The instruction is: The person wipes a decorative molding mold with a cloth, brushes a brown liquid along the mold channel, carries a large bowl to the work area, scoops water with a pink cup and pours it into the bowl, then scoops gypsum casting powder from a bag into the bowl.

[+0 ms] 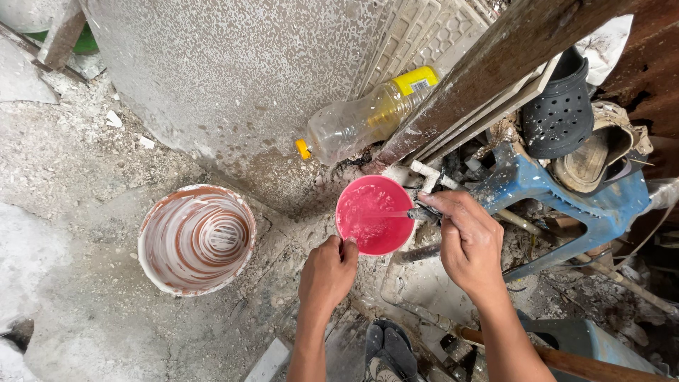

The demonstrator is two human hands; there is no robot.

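Now — left hand (327, 272) pinching pink bowl (373, 214) rim | right hand (468, 242) closed round tap (423, 213)

white bucket (196, 239), plastic bottle (364, 117), black clog (560, 110), blue chair (566, 194)

I see just one package, a clear plastic bottle (361, 120) with an orange cap, lying tilted against the speckled grey wall (233, 71) above the pink bowl (373, 214), and a yellow label (416, 80) wraps its upper end.
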